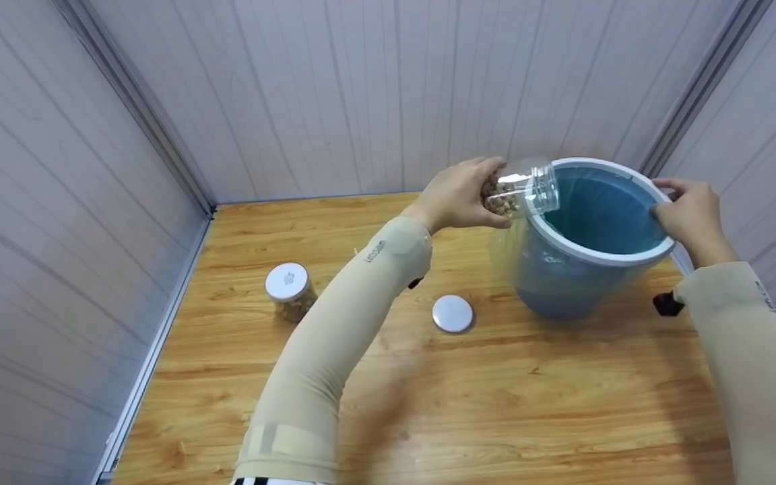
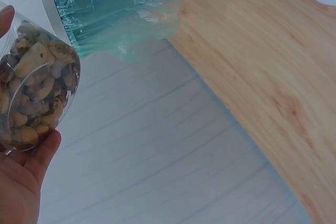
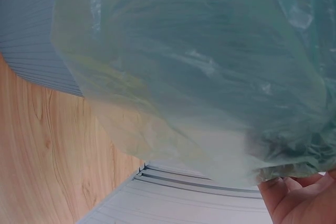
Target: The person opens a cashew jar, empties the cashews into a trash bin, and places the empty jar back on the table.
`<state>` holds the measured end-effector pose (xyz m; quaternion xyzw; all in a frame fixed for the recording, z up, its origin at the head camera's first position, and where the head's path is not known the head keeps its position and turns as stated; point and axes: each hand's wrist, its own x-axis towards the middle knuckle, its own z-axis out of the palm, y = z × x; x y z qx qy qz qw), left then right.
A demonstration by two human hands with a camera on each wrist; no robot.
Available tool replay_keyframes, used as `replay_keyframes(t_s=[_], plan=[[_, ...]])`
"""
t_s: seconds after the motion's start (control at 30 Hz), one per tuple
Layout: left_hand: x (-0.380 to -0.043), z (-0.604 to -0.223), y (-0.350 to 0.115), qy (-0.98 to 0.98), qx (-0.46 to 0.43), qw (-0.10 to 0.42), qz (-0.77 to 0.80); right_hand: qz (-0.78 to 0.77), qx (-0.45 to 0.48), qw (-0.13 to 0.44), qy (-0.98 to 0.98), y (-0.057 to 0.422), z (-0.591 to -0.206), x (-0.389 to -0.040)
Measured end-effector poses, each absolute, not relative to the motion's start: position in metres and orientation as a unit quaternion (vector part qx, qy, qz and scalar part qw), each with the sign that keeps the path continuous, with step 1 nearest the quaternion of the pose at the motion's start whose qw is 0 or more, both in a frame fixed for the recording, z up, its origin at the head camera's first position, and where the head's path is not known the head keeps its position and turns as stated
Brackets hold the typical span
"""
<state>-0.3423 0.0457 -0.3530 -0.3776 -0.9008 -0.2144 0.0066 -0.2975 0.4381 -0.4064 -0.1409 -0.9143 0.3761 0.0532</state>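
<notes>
In the head view my left hand grips a clear jar tipped on its side, its open mouth at the near-left rim of the bin. Brown and tan chunks like nuts or dried pieces fill the base end, as the jar also shows in the left wrist view. The blue bin has a white rim and a thin green liner bag folded over it. My right hand pinches the rim's right side with the liner, and the bin leans slightly.
A second jar with a white lid stands on the left of the wooden table. One loose white lid lies flat near the middle. Pale panelled walls close the table in at the back and sides.
</notes>
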Motion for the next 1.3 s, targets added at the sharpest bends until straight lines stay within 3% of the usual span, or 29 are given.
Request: replay_keyframes(t_s=[1.1,1.3], plan=[[-0.338,-0.333,0.075,-0.914,-0.375,0.035,-0.151,0.378,-0.136,0.052,-0.914,0.442,-0.407,-0.296],[-0.338,-0.332,0.079,-0.914,-0.382,0.042,-0.129,0.362,-0.123,0.079,-0.921,0.442,-0.407,-0.298]])
